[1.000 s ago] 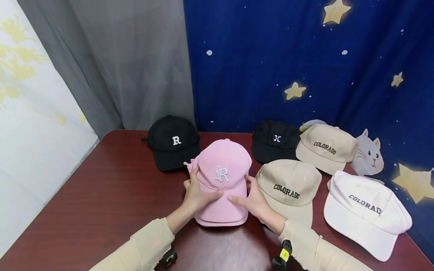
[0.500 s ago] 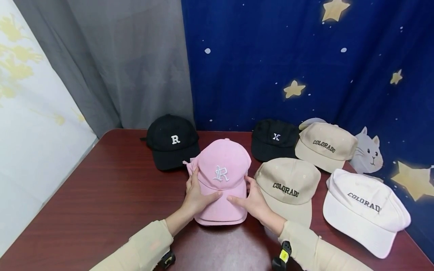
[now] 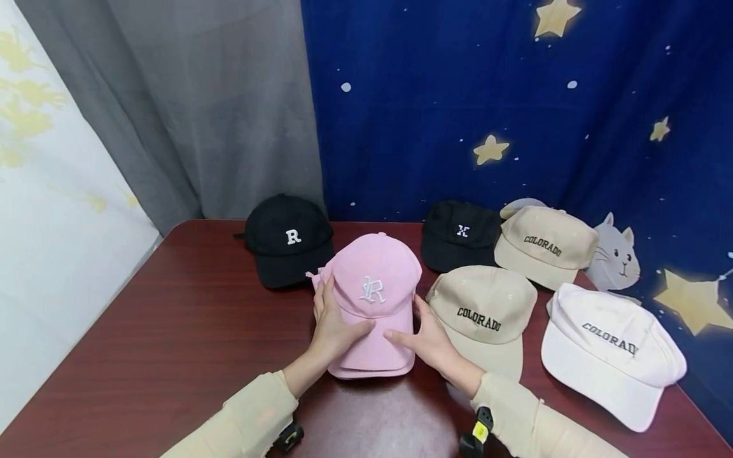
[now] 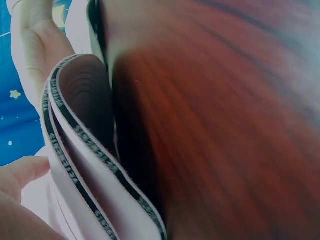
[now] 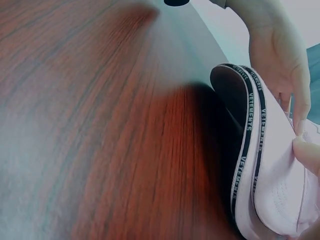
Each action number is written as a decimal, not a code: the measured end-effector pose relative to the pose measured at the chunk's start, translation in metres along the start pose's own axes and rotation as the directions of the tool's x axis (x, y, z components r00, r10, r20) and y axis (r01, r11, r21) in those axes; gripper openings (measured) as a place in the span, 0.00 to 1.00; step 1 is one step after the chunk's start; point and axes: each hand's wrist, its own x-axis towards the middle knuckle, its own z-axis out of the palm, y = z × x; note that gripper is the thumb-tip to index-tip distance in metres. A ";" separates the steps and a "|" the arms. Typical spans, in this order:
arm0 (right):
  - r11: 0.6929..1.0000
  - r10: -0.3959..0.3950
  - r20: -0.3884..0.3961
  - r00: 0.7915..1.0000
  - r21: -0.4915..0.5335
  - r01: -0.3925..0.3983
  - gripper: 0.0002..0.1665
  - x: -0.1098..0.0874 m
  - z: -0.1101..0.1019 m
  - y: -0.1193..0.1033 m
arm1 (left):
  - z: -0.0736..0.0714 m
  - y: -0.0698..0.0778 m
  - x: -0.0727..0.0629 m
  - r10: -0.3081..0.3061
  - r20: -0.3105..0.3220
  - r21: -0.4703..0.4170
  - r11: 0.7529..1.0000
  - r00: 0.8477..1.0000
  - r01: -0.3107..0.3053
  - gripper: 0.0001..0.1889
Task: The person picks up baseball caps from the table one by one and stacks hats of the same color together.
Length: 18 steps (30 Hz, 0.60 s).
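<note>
Two pink baseball caps, stacked one inside the other, sit on the table; the top cap [image 3: 380, 261] carries a pale embroidered R. Its brim points towards me. My left hand [image 3: 332, 331] grips the stack from the left, thumb on the brim and fingers along the crown's side. On the other side my right hand [image 3: 429, 337] holds it likewise, the two thumbtips a small gap apart. In the right wrist view, two brims [image 5: 272, 165] lie one over the other, edged in black lettered tape. The fingertips behind the crown are partly hidden.
A black cap [image 3: 286, 267] marked R stands behind on the left. To the right are a smaller black cap [image 3: 458, 251], two beige Colorado caps [image 3: 487, 292] [image 3: 550, 226] and a white cap [image 3: 607, 375] near the edge of the dark red table [image 3: 172, 331]. Curtains hang behind.
The head view has shifted slightly, so the surrounding caps appear a little further left. Both hands keep their hold on the pink caps, which stay nearly in place.
</note>
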 end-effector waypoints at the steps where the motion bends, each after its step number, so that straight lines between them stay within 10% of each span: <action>1: 1.000 0.003 -0.002 1.000 -0.003 -0.003 0.53 0.000 -0.001 0.000 | 0.001 0.001 0.001 0.012 -0.008 -0.001 1.000 1.000 -0.012 0.56; 18: 0.998 -0.042 0.017 0.999 0.037 0.042 0.48 0.002 -0.043 -0.012 | 0.020 0.039 0.007 0.142 -0.056 -0.091 0.985 0.988 -0.146 0.57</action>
